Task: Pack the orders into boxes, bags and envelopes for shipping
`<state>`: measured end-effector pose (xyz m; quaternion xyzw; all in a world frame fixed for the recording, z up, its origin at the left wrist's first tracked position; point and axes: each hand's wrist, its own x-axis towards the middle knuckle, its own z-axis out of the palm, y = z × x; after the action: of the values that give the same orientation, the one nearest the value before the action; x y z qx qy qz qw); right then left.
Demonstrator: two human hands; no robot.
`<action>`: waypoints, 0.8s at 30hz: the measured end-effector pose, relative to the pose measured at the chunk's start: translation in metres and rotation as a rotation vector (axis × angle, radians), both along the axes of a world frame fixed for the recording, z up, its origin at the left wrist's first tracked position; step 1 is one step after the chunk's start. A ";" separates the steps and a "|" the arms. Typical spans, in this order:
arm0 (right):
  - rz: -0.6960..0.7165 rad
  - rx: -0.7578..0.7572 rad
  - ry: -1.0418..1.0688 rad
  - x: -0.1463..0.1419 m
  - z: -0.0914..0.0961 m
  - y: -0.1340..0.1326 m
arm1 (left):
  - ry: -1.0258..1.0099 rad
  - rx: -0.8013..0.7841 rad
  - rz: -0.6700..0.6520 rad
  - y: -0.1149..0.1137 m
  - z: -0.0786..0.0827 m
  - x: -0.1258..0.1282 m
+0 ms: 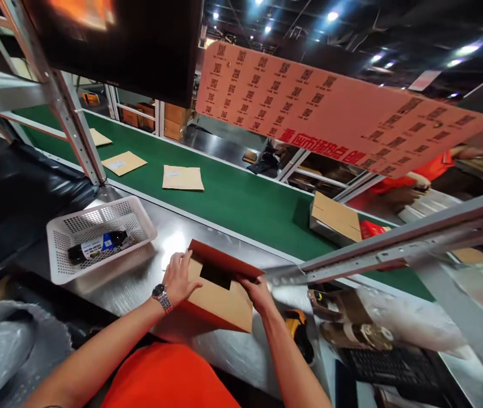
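Observation:
A flat brown cardboard box [220, 306] with a red inner flap lies on the steel worktop [139, 277] in front of me. My left hand [178, 277], with a watch on its wrist, lies on the box's left side, fingers resting flat on the cardboard. At the box's right edge my right hand [258, 292] grips the raised red flap with its fingers curled. A dark rectangle shows inside the box's opening.
A white perforated basket [60, 241] at the left holds a dark bottle [97, 245]. Behind runs a green conveyor belt [241, 198] with flat envelopes [182, 177] and a cardboard box [335, 218]. A red sign [335, 113] hangs overhead. A keyboard [390, 365] and scanner [299, 334] lie right.

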<state>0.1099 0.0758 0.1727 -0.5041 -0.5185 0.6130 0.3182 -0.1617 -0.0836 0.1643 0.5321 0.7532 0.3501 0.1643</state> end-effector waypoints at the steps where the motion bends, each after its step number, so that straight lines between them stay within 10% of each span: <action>1: -0.024 -0.044 0.056 0.003 0.003 0.002 | -0.022 0.017 0.072 -0.001 -0.005 0.003; 15: 0.079 0.174 -0.031 0.035 -0.039 -0.038 | -0.425 -0.238 0.168 0.002 -0.003 -0.005; 24: 0.073 0.210 -0.045 0.025 -0.034 -0.044 | -0.351 -0.322 0.108 0.007 0.016 -0.011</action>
<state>0.1346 0.0315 0.1385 -0.4624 -0.6048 0.5551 0.3352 -0.1726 -0.0765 0.1807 0.3890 0.7867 0.3209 0.3562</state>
